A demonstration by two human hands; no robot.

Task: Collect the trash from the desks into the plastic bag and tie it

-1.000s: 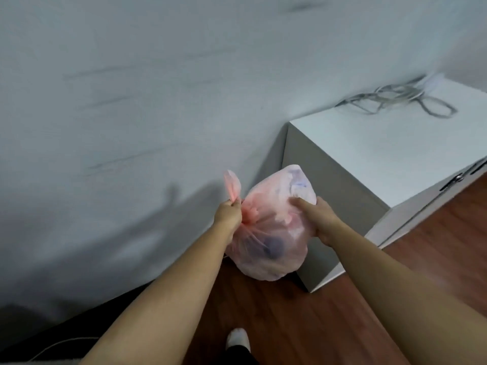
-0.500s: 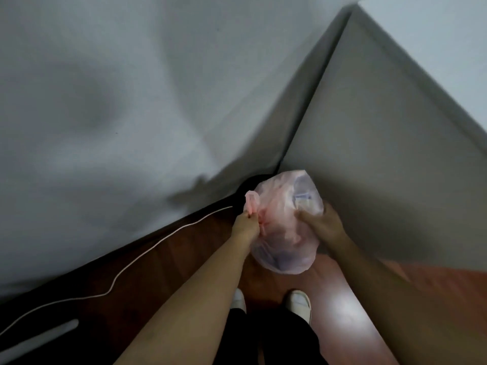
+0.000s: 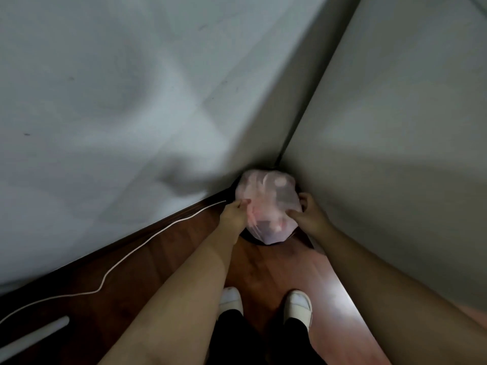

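A tied pink translucent plastic bag [image 3: 268,204] full of trash is low in the corner between the white wall and the grey cabinet side, over a dark round bin whose rim [image 3: 250,239] peeks out beneath it. My left hand [image 3: 234,214] pinches the bag's knotted pink handles on its left side. My right hand [image 3: 308,216] grips the bag's right side. The picture is blurred by motion, so the contents are hard to make out.
The white wall [image 3: 118,101] fills the left, the grey cabinet side [image 3: 395,127] the right. A thin white cable [image 3: 147,239] runs along the wooden floor [image 3: 266,270] by the dark skirting. My two white shoes [image 3: 297,302] stand just behind the bin.
My view has tipped down toward the floor. Both hands have lowered the bag from chest height beside the cabinet into the corner, over the dark bin.
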